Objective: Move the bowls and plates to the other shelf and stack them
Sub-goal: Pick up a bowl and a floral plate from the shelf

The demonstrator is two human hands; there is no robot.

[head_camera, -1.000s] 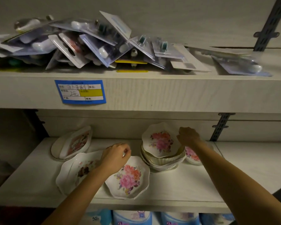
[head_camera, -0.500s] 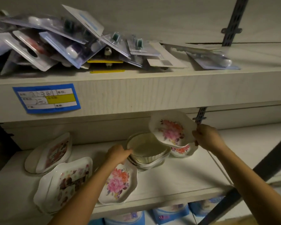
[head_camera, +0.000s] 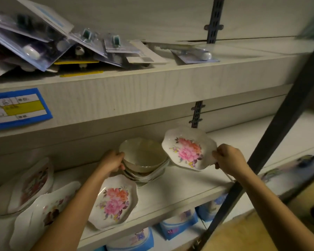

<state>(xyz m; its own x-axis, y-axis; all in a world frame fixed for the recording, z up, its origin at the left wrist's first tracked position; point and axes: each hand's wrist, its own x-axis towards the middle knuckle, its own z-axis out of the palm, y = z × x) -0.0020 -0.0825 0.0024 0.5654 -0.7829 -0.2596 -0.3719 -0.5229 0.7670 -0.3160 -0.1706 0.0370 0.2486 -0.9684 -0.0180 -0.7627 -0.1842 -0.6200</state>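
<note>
"XL" is printed on a blue pack (head_camera: pixel 179 226) under the shelf (head_camera: pixel 170 198); the label (head_camera: pixel 16 107) above that shelf is too blurred to read.

Scalloped white plate with pink flowers (head_camera: pixel 188 151), lifted and tilted, at right. Stack of cream bowls (head_camera: pixel 145 156) upright just left of it. Matching plate (head_camera: pixel 114 201) nearer, flat; blurred plates (head_camera: pixel 43 209) at left.

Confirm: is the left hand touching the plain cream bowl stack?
Touching. Head view shows the left hand gripping the plain cream bowl stack at its rim.
</note>
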